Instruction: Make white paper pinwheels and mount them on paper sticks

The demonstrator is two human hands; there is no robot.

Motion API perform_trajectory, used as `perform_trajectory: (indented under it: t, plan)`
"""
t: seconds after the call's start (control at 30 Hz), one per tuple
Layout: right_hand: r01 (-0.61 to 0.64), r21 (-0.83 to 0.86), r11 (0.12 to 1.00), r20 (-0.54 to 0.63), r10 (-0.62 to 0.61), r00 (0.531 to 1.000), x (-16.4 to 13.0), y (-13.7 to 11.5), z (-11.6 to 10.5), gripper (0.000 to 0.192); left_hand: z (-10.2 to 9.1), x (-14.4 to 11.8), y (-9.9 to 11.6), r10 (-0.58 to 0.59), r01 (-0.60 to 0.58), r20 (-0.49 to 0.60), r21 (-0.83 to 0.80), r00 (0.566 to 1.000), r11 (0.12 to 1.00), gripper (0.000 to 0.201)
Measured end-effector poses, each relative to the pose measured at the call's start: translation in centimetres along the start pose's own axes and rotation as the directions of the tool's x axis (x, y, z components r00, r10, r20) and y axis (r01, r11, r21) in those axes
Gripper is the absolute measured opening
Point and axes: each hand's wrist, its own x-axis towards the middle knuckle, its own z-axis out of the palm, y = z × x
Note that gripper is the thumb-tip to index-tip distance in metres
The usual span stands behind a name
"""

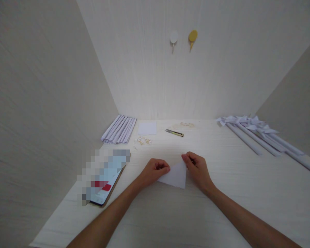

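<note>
Between my two hands is a piece of white paper (176, 175), held a little above the table; it looks folded into a triangle-like shape. My left hand (155, 170) pinches its left corner between thumb and fingers. At the upper right corner, my right hand (196, 168) grips the paper the same way. Beyond the hands lie small thread snips (174, 133) with a yellowish handle. A flat white paper square (147, 128) rests further back to the left. The fingers partly hide the paper's corners.
Rolled white paper tubes (120, 129) lie at the back left, near a pile of small pale bits (143, 140). A phone (105, 186) with a lit screen is at the left. Paper pinwheels on sticks (248, 129) are stacked at the right. Walls (155, 75) enclose the table (237, 193).
</note>
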Motion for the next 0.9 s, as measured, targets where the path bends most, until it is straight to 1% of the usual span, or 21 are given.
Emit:
perform_trajectory:
  t: [0.1, 0.2, 0.3, 0.37, 0.4, 0.43, 0.47, 0.53, 0.6, 0.67, 0.73, 0.8, 0.87, 0.9]
  plan:
    - [-0.037, 0.053, 0.998, -0.126, 0.044, 0.991, 0.1, 0.1, -0.3, 0.034, -0.1, 0.1, 0.1, -0.040, 0.039, -0.014, -0.068, 0.999, 0.997, 0.013]
    - [-0.052, 0.098, 0.994, -0.253, 0.076, 0.965, 0.2, 0.3, -0.6, 0.036, -0.2, 0.2, 0.2, -0.089, 0.084, -0.040, -0.113, 0.995, 0.990, 0.013]
    - [-0.042, 0.185, 0.982, -0.379, 0.110, 0.919, 0.5, 0.8, -0.8, 0.036, -0.7, 0.2, 0.1, -0.065, 0.056, -0.081, -0.108, 0.995, 0.993, 0.011]
    - [-0.044, 0.286, 0.957, -0.438, 0.172, 0.883, 0.7, 1.1, -0.9, 0.036, -1.0, 0.2, 0.0, -0.031, 0.012, -0.157, -0.124, 0.987, 0.992, 0.011]
    - [-0.050, 0.339, 0.939, -0.440, 0.205, 0.874, 0.8, 1.1, -0.9, 0.037, -1.1, 0.3, 0.0, -0.015, -0.016, -0.211, -0.146, 0.977, 0.989, 0.011]
    - [-0.059, 0.383, 0.922, -0.427, 0.233, 0.874, 0.9, 1.1, -0.8, 0.037, -1.2, 0.3, -0.1, -0.004, -0.045, -0.264, -0.180, 0.965, 0.983, 0.012]
    - [-0.072, 0.407, 0.910, -0.399, 0.248, 0.883, 0.9, 1.0, -0.8, 0.037, -1.2, 0.3, 0.0, 0.001, -0.071, -0.302, -0.223, 0.953, 0.972, 0.014]
    - [-0.105, 0.399, 0.911, -0.317, 0.244, 0.916, 0.8, 0.6, -0.5, 0.036, -1.1, 0.2, 0.1, 0.001, -0.110, -0.339, -0.304, 0.941, 0.946, 0.022]
    - [-0.151, 0.355, 0.922, -0.204, 0.234, 0.951, 0.6, 0.2, -0.1, 0.034, -0.8, 0.3, 0.1, 0.003, -0.130, -0.345, -0.347, 0.939, 0.929, 0.029]
    - [-0.197, 0.324, 0.925, -0.060, 0.228, 0.972, 0.4, -0.1, 0.2, 0.032, -0.6, 0.3, 0.0, 0.003, -0.131, -0.355, -0.337, 0.935, 0.932, 0.029]
    - [-0.221, 0.299, 0.928, 0.085, 0.205, 0.975, 0.2, -0.3, 0.4, 0.030, -0.4, 0.5, -0.2, -0.005, -0.119, -0.380, -0.301, 0.925, 0.946, 0.028]
    - [-0.210, 0.267, 0.940, 0.204, 0.158, 0.966, 0.1, -0.4, 0.6, 0.027, -0.4, 0.5, -0.5, -0.017, -0.096, -0.400, -0.260, 0.916, 0.961, 0.029]
    - [-0.170, 0.233, 0.958, 0.290, 0.098, 0.952, 0.0, -0.5, 0.7, 0.024, -0.3, 0.5, -0.8, -0.016, -0.068, -0.375, -0.210, 0.927, 0.975, 0.031]
    - [-0.143, 0.211, 0.967, 0.322, 0.069, 0.944, -0.1, -0.6, 0.7, 0.022, -0.1, 0.4, -0.8, -0.005, -0.057, -0.332, -0.175, 0.943, 0.983, 0.032]
